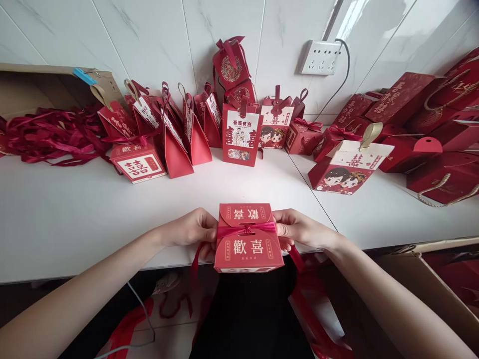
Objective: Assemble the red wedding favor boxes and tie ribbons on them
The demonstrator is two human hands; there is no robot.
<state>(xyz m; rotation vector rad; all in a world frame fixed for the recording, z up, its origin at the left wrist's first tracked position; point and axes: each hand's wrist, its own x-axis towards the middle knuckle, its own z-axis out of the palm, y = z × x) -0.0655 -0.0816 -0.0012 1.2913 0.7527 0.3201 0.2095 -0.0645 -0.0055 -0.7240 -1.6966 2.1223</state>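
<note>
A small red gift box (249, 249) with gold Chinese characters sits at the table's front edge, partly overhanging it. A dark red ribbon (232, 230) runs across its top through the slots, with a small knot in the middle. My left hand (198, 230) closes on the box's left side, thumb by the ribbon. On the opposite side my right hand (295, 229) grips in the same way, some fingertips showing beneath. Ribbon tails hang below both hands. Whether the fingers also pinch the ribbon at the sides is hidden.
Several finished red boxes (241, 132) line the wall. A ribbon heap (56, 133) lies at left by a cardboard box (107, 80). A cartoon-couple box (344, 172) stands to the right, near piled red boxes (445, 174). An open carton (441, 284) is below right.
</note>
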